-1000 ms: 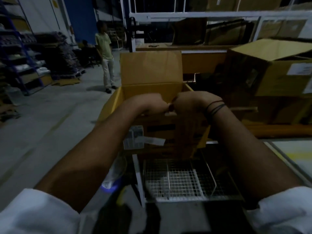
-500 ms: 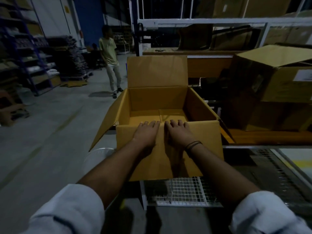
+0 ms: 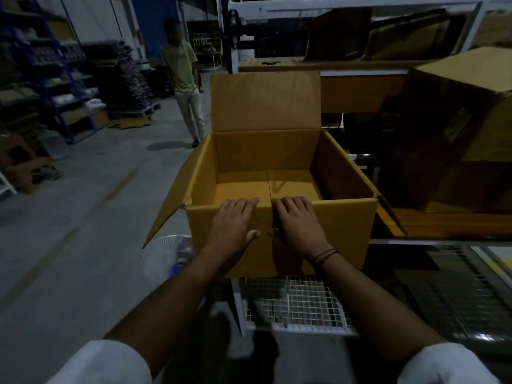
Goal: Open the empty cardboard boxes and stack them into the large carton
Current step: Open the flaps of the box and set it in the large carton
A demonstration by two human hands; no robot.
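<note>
At the far left I saw dim shelves (image 3: 41, 67) along the wall, with dark stacks on the floor (image 3: 69, 245) beside them. A person (image 3: 182, 79) in a pale shirt stood further right on the far side of the aisle, well apart from my work. Nearer, a white fan (image 3: 166, 259) sat low, just beside the left flap of the box.

The box (image 3: 263, 153) stood open in the middle of the scene, straight ahead of me. Its far flap was upright, its left flap hung outward, and its near flap (image 3: 340, 234) was folded down toward me. The inside held nothing.

My left hand (image 3: 235, 225) lay flat on that near flap, fingers straight and together, their tips at the box's near rim, thumb spread on the cardboard. It gripped nothing and only pressed. My right hand (image 3: 296, 225) lay just beside it in the same way, flat and pressing, with dark bands (image 3: 325, 254) at the wrist. The two thumbs nearly met.

Below the flap was a white wire grid (image 3: 304, 306). At the far right a closed carton (image 3: 457, 120) rested tilted, near the open box but apart from it.
</note>
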